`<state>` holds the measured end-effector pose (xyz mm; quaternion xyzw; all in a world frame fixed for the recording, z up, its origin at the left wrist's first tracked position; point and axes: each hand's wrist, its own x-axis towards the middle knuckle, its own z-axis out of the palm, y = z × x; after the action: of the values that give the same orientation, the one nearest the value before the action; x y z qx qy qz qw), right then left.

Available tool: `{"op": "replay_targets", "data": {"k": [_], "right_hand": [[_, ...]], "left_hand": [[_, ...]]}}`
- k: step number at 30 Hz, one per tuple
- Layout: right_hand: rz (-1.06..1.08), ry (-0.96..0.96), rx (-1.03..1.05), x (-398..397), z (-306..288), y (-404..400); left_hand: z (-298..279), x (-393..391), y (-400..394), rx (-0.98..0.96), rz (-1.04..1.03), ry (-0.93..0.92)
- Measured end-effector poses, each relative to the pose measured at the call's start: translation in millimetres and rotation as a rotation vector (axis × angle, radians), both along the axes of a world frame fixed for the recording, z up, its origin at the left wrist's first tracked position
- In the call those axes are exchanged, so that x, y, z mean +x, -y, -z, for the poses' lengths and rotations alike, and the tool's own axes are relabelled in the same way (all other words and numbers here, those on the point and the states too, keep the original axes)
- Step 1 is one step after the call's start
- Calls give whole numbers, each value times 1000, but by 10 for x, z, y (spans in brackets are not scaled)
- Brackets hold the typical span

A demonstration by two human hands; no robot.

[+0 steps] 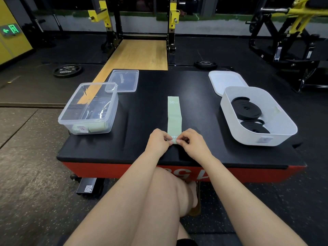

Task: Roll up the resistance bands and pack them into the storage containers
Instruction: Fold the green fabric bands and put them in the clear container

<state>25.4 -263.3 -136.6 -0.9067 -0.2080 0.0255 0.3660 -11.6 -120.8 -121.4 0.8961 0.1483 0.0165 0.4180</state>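
Fingertips [170, 139] of both hands pinch the near end of the green band [174, 115], where a small tight roll has begun; the left hand [158, 140] and right hand [192, 140] meet over it, thumbs and forefingers curled onto the roll from either side, likely so both edges turn evenly and the coil stays straight

Beyond the fingers the band lies flat on the black pad [142, 112], stretched directly away from the person, which gives the roll a clear run forward. Its far end reads "30 LB" in white

To the left stands a clear tub [88, 108] holding pale green rolls at its near wall and a small white label whose writing I cannot read. Its clear lid [123, 79] lies just behind it, off the tub so bands can be dropped in. To the right, a white bin [258, 115] holds two coiled black bands [246, 108], with its white lid [226, 81] touching its far side; a tag on its near wall is too blurred to read

By colour, the green band seems bound for the clear tub. Large white characters on the red box front [124, 170] under the pad are partly hidden
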Motion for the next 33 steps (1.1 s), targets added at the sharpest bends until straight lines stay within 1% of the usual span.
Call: {"op": "replay_targets", "data": {"k": [3, 6, 11, 13, 19, 24, 28, 33], "right_hand": [[12, 21, 21, -12, 37, -7], [-13, 53, -4, -5, 28, -18], [-10, -2, -13, 28, -22, -31], [-1, -34, -11, 45, -42, -37], [24, -73, -9, 76, -67, -42], [15, 23, 17, -3, -29, -32], [-51, 96, -43, -46, 19, 15], [-59, 30, -59, -41, -76, 29]], "left_hand": [[2, -11, -12, -9, 2, -10], [0, -21, -21, 17, 18, -2], [-18, -9, -23, 144, 68, 72], [-30, -5, -19, 166, 75, 83], [-35, -17, -37, 129, 121, 45], [-36, 2, -49, 111, 107, 41], [-50, 3, -59, 54, 99, 32], [-65, -16, -65, 56, 117, -3]]}}
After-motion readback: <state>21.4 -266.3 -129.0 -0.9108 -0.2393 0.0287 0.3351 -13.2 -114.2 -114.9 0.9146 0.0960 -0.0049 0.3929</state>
